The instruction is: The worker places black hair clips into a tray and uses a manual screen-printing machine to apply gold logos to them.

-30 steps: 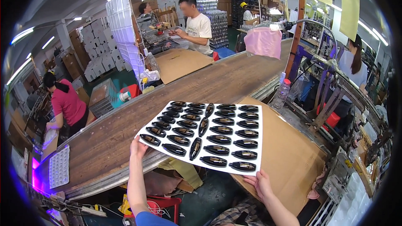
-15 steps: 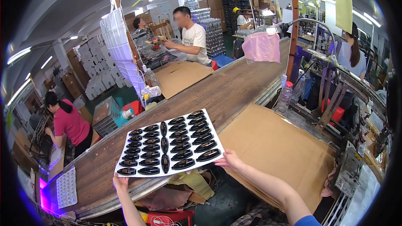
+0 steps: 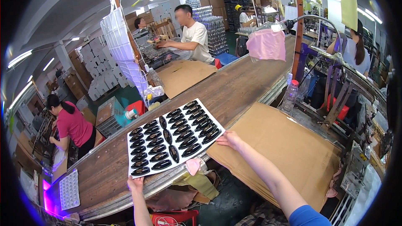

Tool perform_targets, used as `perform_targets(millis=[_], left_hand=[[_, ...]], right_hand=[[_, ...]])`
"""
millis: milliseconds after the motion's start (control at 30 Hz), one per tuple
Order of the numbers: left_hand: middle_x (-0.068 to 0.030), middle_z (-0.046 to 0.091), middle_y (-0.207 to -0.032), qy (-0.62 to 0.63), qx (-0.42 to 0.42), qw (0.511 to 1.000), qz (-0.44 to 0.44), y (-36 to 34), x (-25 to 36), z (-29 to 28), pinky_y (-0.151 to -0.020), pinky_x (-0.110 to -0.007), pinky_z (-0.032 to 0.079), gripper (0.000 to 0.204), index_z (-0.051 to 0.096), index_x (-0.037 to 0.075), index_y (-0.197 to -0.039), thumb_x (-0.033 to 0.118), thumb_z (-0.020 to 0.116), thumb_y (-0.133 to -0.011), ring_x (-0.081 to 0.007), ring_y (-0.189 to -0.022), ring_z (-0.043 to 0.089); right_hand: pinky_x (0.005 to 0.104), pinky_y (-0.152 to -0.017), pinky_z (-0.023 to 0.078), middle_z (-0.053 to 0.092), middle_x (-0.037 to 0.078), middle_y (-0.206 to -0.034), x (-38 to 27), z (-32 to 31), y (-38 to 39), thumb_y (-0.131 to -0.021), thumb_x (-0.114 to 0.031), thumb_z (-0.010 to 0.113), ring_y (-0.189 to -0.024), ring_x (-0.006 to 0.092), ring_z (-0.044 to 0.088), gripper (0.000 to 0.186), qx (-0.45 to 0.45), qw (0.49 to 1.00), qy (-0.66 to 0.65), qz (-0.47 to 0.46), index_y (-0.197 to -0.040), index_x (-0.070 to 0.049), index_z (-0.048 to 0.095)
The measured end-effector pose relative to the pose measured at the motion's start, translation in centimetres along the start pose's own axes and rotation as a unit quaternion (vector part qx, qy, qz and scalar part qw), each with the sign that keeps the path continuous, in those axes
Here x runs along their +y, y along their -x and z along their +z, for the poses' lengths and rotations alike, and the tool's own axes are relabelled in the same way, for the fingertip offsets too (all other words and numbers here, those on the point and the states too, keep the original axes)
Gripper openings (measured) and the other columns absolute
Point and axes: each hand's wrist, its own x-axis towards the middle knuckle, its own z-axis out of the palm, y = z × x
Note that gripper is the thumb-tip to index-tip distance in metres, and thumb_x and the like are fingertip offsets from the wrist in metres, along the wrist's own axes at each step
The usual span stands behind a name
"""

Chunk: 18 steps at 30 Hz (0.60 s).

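Observation:
A white tray (image 3: pixel 150 124) filled with several rows of glossy black oval pieces lies level over the brown conveyor belt (image 3: pixel 234 92), low on it or just above; I cannot tell if it rests. My left hand (image 3: pixel 135 183) grips its near-left corner from beneath, and my right hand (image 3: pixel 228 140) holds its right corner. Both sets of fingers are partly hidden by the tray. Just under its near edge a small pink cloth (image 3: pixel 193 166) hangs on the belt's metal edge. To my right are stacked cardboard sheets (image 3: pixel 276 155), beneath my right forearm.
An empty white moulded tray (image 3: pixel 69 188) lies farther left on the belt. A bottle (image 3: pixel 289 100) and a metal machine (image 3: pixel 343 96) stand right. A worker in white (image 3: pixel 196 37) sits across the belt, another in pink (image 3: pixel 75 125) at left. A post (image 3: pixel 298 67) rises beside a hanging pink cloth (image 3: pixel 266 46).
The tray has moved left from over the cardboard onto the belt, carried by both hands, and has turned slightly. The small pink cloth at the belt edge has come into view.

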Motion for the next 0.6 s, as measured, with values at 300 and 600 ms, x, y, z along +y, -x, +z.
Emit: perform_targets(millis=[300, 600], left_hand=[[-0.0222, 0.039, -0.123, 0.018, -0.039, 0.994, -0.1, 1.1, -6.2, 4.3, -0.098, -0.05, 0.03, 0.039, 0.033, -0.003, -0.118, 0.024, 0.025, -0.091, -0.0351, -0.116, 0.037], [-0.0345, 0.038, -0.116, -0.06, -0.053, 0.976, -0.202, 1.0, -6.5, 5.5, -0.094, -0.046, 0.039, 0.038, 0.029, -0.013, -0.115, 0.017, 0.027, -0.092, -0.0422, -0.111, 0.041]], right_hand=[[0.0337, -0.082, 0.047, 0.048, 0.018, -0.113, -0.7, -3.4, 3.6, -0.09, -0.007, 0.033, -0.1, 0.0248, 0.053, 0.033, -0.006, 0.996, -0.086, -0.039, -0.12, 0.004, 0.034], [0.0308, -0.081, 0.047, 0.055, 0.014, -0.108, 0.0, -4.3, 16.4, -0.092, -0.019, 0.037, -0.097, 0.0206, 0.055, 0.033, -0.086, 0.995, -0.013, -0.041, -0.117, 0.002, 0.043]])
